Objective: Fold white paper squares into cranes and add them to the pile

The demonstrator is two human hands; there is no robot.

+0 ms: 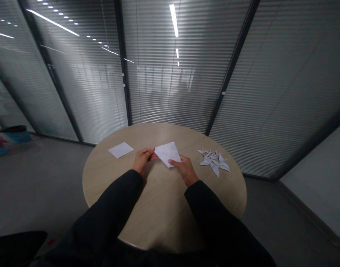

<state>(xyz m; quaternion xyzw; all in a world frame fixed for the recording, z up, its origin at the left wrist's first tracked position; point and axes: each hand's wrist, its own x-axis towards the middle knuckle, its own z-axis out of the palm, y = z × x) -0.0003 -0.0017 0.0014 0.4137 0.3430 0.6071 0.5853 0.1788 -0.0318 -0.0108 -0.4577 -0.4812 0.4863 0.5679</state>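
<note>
A white sheet of folded paper (167, 152) is held up over the middle of the round table, one corner pointing up and away. My left hand (143, 158) pinches its left corner between thumb and fingers. On the lower right edge, my right hand (184, 167) grips the sheet, thumb on top and fingers beneath. Left of my hands lies a flat stack or sheet of white paper (121, 150). To the right is a small heap of folded white paper cranes (213, 161), with pointed wings and tips overlapping.
The round wooden table (103, 181) stands close to a glass partition with blinds (172, 96). Blue bins (18, 134) stand on the floor at the far left. A dark object (16, 244), perhaps a chair, is at the lower left.
</note>
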